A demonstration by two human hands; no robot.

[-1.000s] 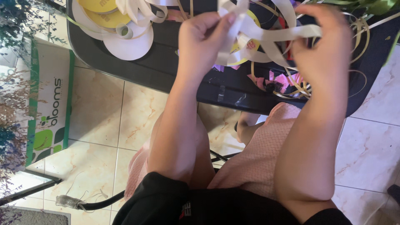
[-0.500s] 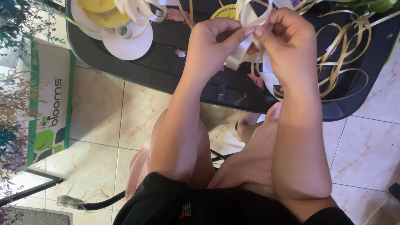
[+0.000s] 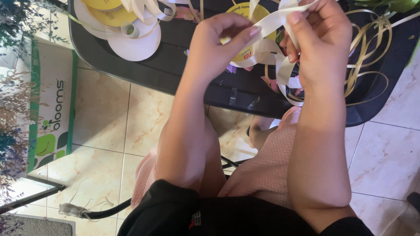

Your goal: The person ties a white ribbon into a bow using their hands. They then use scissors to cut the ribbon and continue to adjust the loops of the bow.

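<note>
Both hands are pinching one cream ribbon [image 3: 273, 22] above the black table [image 3: 175, 65], the left hand [image 3: 214, 48] closing its fingers on the strip's left end and the right hand [image 3: 321, 43] gripping its loops, so it is stretching sideways between them.

My forearms are bare up to short black sleeves [image 3: 170, 205], and the black top carries a small red and white mark at the chest. I wear pink textured shorts [image 3: 262, 170]. My nails are plain and trimmed short.
</note>
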